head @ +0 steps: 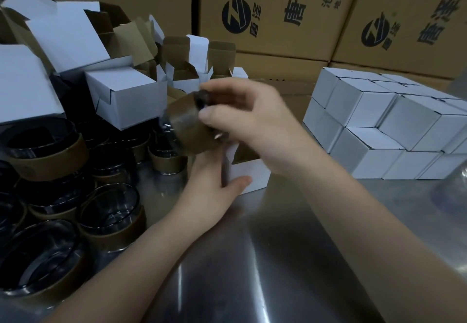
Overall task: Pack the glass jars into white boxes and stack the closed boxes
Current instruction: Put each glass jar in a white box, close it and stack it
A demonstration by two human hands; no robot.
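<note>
My right hand grips a glass jar wrapped in a brown paper sleeve, tilted on its side just above an open white box. My left hand holds that box at its left front corner on the steel table. Several more sleeved glass jars stand and lie in a heap at the left. Closed white boxes are stacked in two layers at the right.
Empty white boxes with open flaps are piled behind the jars at the back left. Large brown printed cartons form a wall at the back. A clear plastic object shows at the right edge. The steel table reflects light in front.
</note>
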